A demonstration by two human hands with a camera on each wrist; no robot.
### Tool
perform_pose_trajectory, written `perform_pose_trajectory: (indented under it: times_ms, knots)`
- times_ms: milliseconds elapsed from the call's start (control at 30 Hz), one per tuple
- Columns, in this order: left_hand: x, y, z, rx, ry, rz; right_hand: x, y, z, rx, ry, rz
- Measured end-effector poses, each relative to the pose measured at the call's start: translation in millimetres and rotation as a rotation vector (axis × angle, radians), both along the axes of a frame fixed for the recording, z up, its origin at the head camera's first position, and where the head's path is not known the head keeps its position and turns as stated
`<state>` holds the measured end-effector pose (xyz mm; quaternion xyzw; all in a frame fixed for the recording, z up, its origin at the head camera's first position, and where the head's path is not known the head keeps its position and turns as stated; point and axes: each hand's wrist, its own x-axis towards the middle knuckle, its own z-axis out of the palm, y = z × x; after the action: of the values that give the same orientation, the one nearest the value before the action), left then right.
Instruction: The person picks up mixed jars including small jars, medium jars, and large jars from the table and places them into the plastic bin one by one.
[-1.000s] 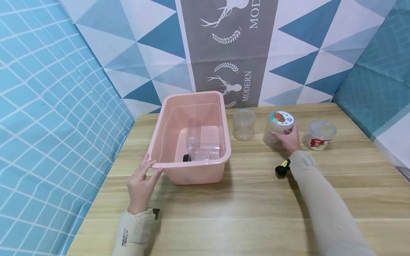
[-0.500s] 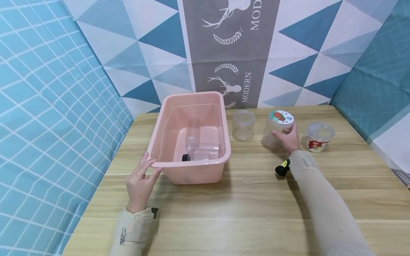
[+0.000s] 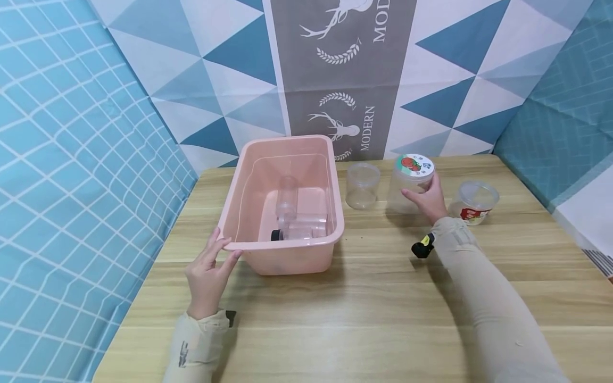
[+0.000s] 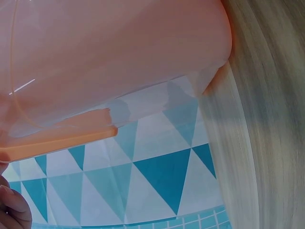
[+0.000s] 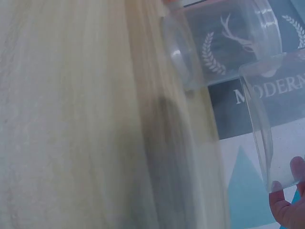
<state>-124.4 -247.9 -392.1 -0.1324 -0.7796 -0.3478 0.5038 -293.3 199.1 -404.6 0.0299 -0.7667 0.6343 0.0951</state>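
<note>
A pink plastic bin (image 3: 335,213) stands on the wooden table (image 3: 373,308). My left hand (image 3: 224,250) rests with straight fingers on its near left corner; the left wrist view shows the bin's wall (image 4: 119,57) and one fingertip (image 4: 12,205) below the rim. My right hand (image 3: 421,194) grips a clear jar with a printed lid (image 3: 407,183), held just above the table to the right of the bin. In the right wrist view the jar (image 5: 276,124) is off the wood, with my fingers (image 5: 286,210) on it.
Inside the bin lie a clear bottle (image 3: 287,198) and a clear container with a black cap (image 3: 299,231). A small lidless clear jar (image 3: 362,185) stands between bin and held jar. A short tub with a red label (image 3: 474,202) sits further right. Patterned cloth walls enclose the table.
My right hand has lifted the lidded jar off the table and moved it slightly away from me. The left hand stays on the bin's corner.
</note>
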Motion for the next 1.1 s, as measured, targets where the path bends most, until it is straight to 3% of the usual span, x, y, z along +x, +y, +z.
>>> perform_pose_trajectory:
  times_ms: [300,533,900,1100]
  knots:
    - [0.6,0.3,-0.1,0.0,0.006,-0.002,-0.9,6.2,13.8,0.051,0.022,0.029]
    - [0.6,0.0,-0.4,0.007,-0.001,0.003,-1.5,13.9,36.4,0.11,0.013,0.083]
    - [0.7,0.6,0.2,0.009,0.009,-0.002,-9.8,27.0,66.4,0.247,-0.061,0.194]
    - [0.3,0.5,0.7,0.007,0.009,-0.002,-13.7,30.9,79.0,0.333,-0.148,0.26]
